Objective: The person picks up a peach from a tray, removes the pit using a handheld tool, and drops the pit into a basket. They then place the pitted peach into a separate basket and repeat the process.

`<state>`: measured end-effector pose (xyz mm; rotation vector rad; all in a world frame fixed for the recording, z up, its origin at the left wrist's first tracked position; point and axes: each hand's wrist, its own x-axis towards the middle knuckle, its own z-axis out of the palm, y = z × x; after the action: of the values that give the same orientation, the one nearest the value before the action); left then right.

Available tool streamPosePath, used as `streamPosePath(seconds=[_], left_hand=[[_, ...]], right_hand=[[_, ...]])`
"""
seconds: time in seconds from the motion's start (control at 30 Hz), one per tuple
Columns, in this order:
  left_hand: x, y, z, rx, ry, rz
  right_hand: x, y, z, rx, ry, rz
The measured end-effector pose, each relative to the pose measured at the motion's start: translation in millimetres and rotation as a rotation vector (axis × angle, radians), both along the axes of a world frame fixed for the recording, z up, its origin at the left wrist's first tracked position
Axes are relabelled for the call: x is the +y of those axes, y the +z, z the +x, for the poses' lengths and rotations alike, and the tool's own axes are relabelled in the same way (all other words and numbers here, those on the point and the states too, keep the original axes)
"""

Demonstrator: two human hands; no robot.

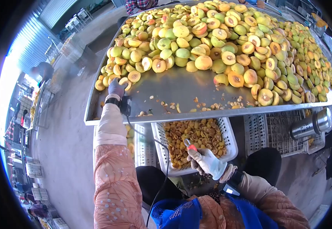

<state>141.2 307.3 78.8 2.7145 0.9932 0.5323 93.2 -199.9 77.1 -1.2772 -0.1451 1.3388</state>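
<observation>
My left hand (117, 88), in a glove, reaches to the left end of the metal table (166, 89). Its finger and thumb are apart, at the edge of a halved peach (125, 83) with its cut face up. Other peach halves, yellow-green and orange, lie heaped beyond it. Closer to my body, my right hand (208, 162) wears a pale glove and grips a pitting spoon (191, 145) with a red handle and a metal loop tip. The spoon is held over a white plastic crate (233, 143) full of brownish-orange fruit pieces.
Pits and scraps (234, 104) are scattered along the table's raised front edge. Beneath the right side stand another crate (255, 131) and a steel thermos (313, 123). A black cable (166, 152) runs down from my left wrist. Another person (139, 5) is across the table.
</observation>
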Motion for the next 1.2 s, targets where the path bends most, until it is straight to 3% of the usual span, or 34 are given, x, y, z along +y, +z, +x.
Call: streamPosePath(seconds=[0.03, 0.07, 0.17, 0.2, 0.27, 0.33, 0.4, 0.43, 0.5, 0.67, 0.7, 0.77, 0.9, 0.97, 1.07, 1.2], left_hand=[[-21.1, 12.3, -7.2, -0.049, -0.08, 0.104], [-43.5, 23.4, -13.4, -0.143, -0.066, -0.407], [-144.9, 73.8, -39.9, -0.463, -0.208, -0.861], [-178.1, 77.4, -54.8, -0.52, -0.257, -0.982], [-236.5, 48.3, -78.4, -0.886, -0.208, -1.466], [-286.4, 46.1, -109.8, -0.653, -0.354, -1.706], [-331.9, 27.6, -119.3, -0.743, -0.295, -1.845], [-356.8, 31.3, -122.6, -0.843, -0.097, -1.774], [-376.7, 22.6, -129.3, -0.887, -0.343, -1.645], [-389.4, 6.8, -126.4, -0.913, -0.363, -1.727], [-394.4, 9.4, -127.6, -0.916, -0.33, -1.65], [-393.2, 1.1, -121.9, -0.947, -0.144, -1.743], [-401.1, 0.4, -121.5, -0.993, -0.204, -1.597], [-403.2, -7.2, -119.3, -1.024, -0.086, -1.434], [-395.2, -36.2, -117.0, -1.1, -0.028, -1.442], [-394.8, -17.0, -125.6, -0.964, -0.122, -1.497]], right_hand=[[-3.7, 1.6, -4.6, -0.062, -0.016, 0.041], [-8.6, 5.7, -6.3, -0.063, -0.027, 0.039], [-18.3, 22.6, -8.1, -0.377, -0.11, 0.121], [-24.3, 37.6, -7.4, -0.333, -0.095, 0.04], [-26.0, 26.4, -8.6, -0.51, -0.12, 0.101], [-28.2, 24.9, -12.1, -0.675, -0.109, 0.161], [-30.9, 30.3, -19.6, -0.71, -0.093, 0.154], [-32.4, 31.2, -22.8, -0.737, -0.087, 0.138], [-37.3, 31.3, -23.9, -0.762, -0.081, 0.111], [-35.4, 15.5, -24.9, -0.862, -0.114, 0.107], [-34.6, 13.3, -25.2, -0.852, -0.107, 0.086], [-32.7, 13.0, -25.2, -0.867, -0.067, 0.033], [-25.0, 9.1, -33.7, -0.826, -0.085, 0.035], [-21.1, 3.7, -39.7, -0.788, -0.101, 0.049], [-16.8, -5.5, -42.1, -0.742, -0.091, 0.05], [-12.4, -9.8, -45.2, -0.651, -0.089, 0.152]])
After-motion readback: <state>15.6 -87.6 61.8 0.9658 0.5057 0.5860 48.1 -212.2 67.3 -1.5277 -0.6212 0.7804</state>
